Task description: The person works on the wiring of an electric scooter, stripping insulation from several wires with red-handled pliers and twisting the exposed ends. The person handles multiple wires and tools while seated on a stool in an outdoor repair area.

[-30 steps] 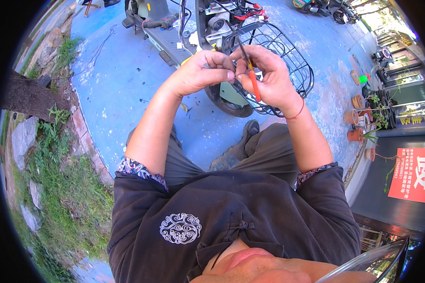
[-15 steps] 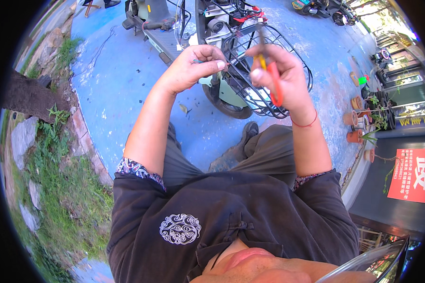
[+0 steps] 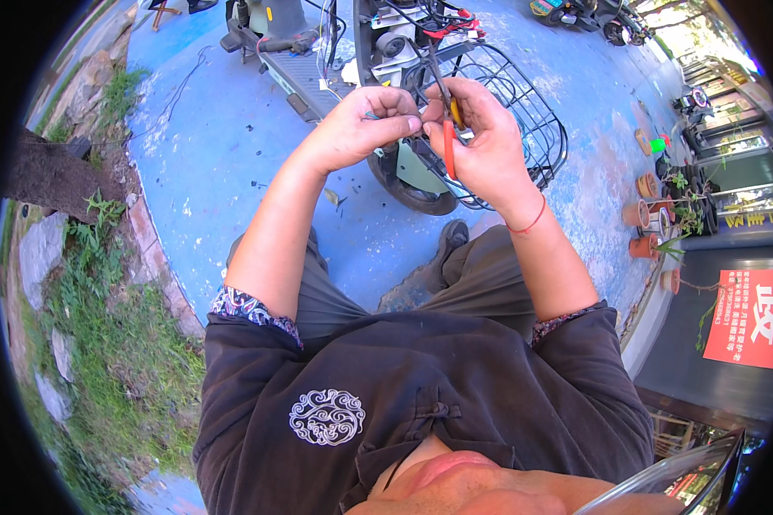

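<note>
My two hands meet well out in front of me, over the near side of a partly stripped scooter [image 3: 366, 47]. My left hand [image 3: 359, 127] is curled with the thumb against the fingers, pinching a thin teal wire [image 3: 371, 115], of which only a short piece shows beside the knuckles; I can't tell where its ends run. My right hand [image 3: 489, 142] grasps a pair of scissors [image 3: 449, 144] with red and yellow handles, the red one lying along my thumb and the dark blades pointing to the far side. My fingertips come together just left of the handles, and whether they share the wire there is too small to tell. A red cord [image 3: 532, 219] circles my right wrist. Beyond and to the right of that hand is the scooter's black wire basket [image 3: 548, 120]; its front tyre [image 3: 403, 194] shows below my hands, on the near side. On the far side, loose wires [image 3: 328, 39] hang by the open frame, and a round black part [image 3: 391, 45] sits among white pieces. What looks like a power drill [image 3: 287, 43] lies on the footboard [image 3: 305, 75], to the left. The ground [image 3: 202, 172] is painted blue; potted plants [image 3: 644, 247] line the right, and a tree trunk [image 3: 56, 176] stands at the left.
</note>
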### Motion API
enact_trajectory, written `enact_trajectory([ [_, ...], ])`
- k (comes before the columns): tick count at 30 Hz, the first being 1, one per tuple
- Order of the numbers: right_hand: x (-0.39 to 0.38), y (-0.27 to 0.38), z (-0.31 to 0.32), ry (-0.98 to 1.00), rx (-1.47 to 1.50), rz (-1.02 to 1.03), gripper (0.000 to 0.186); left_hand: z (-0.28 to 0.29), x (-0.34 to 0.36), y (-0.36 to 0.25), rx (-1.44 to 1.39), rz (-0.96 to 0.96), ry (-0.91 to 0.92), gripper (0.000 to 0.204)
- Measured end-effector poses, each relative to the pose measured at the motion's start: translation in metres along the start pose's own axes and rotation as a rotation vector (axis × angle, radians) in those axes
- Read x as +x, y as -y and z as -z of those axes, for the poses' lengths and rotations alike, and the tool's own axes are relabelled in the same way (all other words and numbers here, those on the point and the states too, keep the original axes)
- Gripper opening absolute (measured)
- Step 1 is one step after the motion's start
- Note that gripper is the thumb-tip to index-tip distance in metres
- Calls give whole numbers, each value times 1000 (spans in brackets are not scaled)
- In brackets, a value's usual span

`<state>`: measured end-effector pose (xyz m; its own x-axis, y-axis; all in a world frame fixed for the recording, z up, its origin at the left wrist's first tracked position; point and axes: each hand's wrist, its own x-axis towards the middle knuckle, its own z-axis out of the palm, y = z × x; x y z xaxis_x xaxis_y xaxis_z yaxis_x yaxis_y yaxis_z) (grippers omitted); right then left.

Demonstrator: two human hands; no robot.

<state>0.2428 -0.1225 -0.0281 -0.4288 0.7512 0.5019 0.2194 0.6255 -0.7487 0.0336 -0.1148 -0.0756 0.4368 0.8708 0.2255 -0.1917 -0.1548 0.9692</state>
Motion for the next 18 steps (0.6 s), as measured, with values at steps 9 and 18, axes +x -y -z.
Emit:
enact_trajectory([
  [9, -2, -2, -1, -25, 237, -168, 36, -2, -2, 0, 1, -38, -32, 12],
  [18, -2, -8, -4, -72, 305, -233, 38, -4, 2, 2, 170, -166, -70, 11],
])
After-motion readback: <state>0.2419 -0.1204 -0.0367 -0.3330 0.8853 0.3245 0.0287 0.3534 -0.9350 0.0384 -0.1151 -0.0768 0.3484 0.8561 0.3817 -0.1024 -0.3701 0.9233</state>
